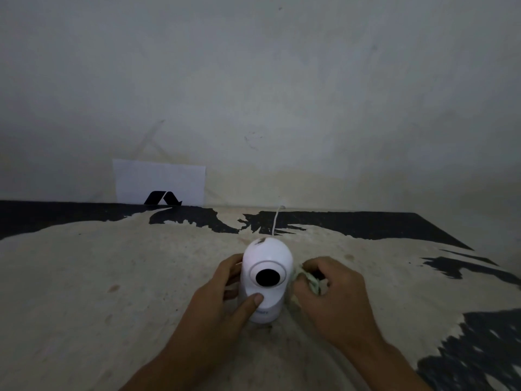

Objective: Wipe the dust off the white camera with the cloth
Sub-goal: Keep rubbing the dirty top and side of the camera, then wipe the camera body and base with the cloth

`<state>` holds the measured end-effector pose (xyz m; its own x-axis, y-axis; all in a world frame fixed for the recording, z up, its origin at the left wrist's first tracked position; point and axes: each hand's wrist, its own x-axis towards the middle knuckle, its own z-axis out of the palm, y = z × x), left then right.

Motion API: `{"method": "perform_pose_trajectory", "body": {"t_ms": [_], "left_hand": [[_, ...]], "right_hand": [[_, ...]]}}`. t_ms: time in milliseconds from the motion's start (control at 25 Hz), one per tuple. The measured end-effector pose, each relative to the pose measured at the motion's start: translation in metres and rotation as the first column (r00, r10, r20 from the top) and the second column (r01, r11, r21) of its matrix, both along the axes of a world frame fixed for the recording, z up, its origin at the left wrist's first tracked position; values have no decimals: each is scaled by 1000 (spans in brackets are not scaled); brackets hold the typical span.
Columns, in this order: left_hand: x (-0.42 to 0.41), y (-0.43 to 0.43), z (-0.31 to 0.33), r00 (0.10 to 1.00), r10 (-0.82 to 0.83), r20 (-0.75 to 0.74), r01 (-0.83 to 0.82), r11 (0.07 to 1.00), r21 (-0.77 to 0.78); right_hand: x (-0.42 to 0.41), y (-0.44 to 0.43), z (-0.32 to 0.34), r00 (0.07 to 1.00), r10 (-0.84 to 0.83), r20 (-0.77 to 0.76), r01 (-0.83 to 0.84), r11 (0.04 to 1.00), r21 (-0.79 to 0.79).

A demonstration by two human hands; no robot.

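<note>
While the white camera [266, 277] is standing upright mid-bench [112, 277], the left hand [222, 294] is curling around its body, thumb pressing below the lens, and the right hand [332, 294] is bunching the cloth [310, 280] against its right side; wiping looks underway, with a dark smudge on the dome left to clean.

Head view looks forward and down (close) toward the wall [282, 80].

White camera [267, 277] w/ black lens; pale green cloth [311, 282]; beige surface [112, 277], black patches; white paper [159, 179], black logo.
</note>
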<state>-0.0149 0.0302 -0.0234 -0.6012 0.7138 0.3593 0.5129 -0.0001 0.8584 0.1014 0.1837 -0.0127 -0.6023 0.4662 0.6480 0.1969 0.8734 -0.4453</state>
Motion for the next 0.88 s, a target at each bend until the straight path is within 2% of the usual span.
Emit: {"method": "perform_pose_trajectory", "body": {"t_ms": [120,240,320,440,680,880], "left_hand": [[2,-3,1,990,140,-27,-140,990,15],[5,-8,9,931,332,-153,-286,922,261],[8,-11,17,916,342,-208,-257,901,350],[16,-13,23,942,254,-220,-163,918,361],[26,-19,26,992,112,-56,-83,920,383],[23,-19,29,989,148,18,-142,899,414]], "right_hand": [[5,-7,13,952,17,-304,-27,999,-30],[5,-25,19,892,122,-435,-200,970,-139],[2,-38,18,883,191,-428,-270,954,-131],[-4,-54,13,874,252,-415,-337,930,-145],[-7,-64,6,862,298,-411,-393,904,-167],[-4,-67,6,861,341,-377,-452,853,-262]]}}
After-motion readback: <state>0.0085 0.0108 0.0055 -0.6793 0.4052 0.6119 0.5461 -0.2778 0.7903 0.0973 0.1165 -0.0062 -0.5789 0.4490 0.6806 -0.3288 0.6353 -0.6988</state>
